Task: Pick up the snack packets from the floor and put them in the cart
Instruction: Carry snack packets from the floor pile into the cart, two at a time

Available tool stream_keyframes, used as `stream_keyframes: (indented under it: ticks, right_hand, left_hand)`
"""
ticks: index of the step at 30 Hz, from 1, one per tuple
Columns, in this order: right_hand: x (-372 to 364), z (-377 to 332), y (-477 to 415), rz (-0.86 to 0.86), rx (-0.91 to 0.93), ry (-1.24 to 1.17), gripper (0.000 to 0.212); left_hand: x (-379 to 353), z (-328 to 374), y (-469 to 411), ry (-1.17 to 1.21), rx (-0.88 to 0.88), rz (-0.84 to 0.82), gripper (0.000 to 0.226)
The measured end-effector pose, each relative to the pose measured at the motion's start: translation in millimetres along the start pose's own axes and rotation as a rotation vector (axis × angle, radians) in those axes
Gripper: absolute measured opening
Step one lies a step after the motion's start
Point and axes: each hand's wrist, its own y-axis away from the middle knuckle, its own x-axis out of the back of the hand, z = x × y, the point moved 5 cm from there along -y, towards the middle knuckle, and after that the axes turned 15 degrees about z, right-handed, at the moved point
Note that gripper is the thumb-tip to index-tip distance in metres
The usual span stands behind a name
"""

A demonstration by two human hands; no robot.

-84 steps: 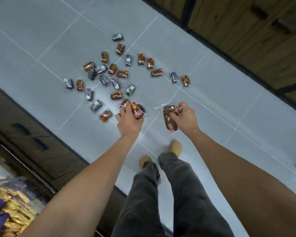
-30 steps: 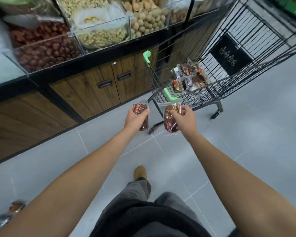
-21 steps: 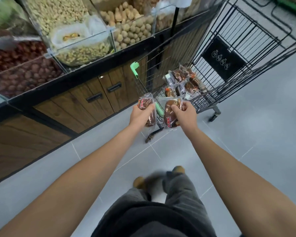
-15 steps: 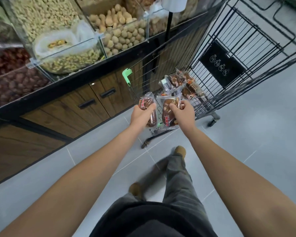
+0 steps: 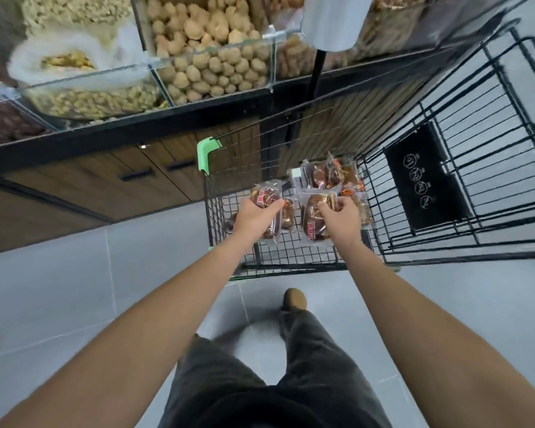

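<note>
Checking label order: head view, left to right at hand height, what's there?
Green plastic corner guard → left hand gripping a clear-wrapped brown snack packet → right hand gripping a second brown snack packet → black printed sign panel.

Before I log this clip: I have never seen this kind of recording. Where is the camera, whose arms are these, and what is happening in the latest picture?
There is no machine here. A person wears a wide-angle camera on the head, so the single view looks forward and down along their own bare arms. The left hand grips a clear-wrapped brown snack packet, and the right hand grips a second packet. Both hands are over the basket of a black wire shopping cart, where a pile of similar packets already lies. Beside the cart are clear bins of nuts above wooden cabinet doors. Lower down you see the grey tiled floor, dark trousers and one tan shoe.
</note>
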Motion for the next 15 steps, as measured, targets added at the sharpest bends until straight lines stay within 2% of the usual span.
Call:
stream_keyframes:
  ticks: [2, 3, 7, 11, 15]
  right_hand:
    - [-1, 9, -27, -0.008, 0.002, 0.045, 0.023]
    - [-2, 15, -39, -0.012, -0.003, 0.075, 0.024]
    - [-18, 40, -76, -0.075, -0.051, 0.174, 0.038]
    - [-41, 68, -102, -0.156, -0.072, 0.246, 0.038]
    - [-66, 91, -121, -0.179, -0.042, 0.301, 0.034]
  left_hand:
    - [-21, -7, -8, -0.040, 0.039, 0.018, 0.069]
    - [-32, -13, -14, -0.062, 0.062, 0.023, 0.067]
    - [-68, -34, -28, -0.090, 0.154, 0.010, 0.034]
    - [-100, -51, -42, -0.118, 0.180, -0.008, 0.037]
    - [-127, -71, -63, -0.124, 0.255, 0.025, 0.025]
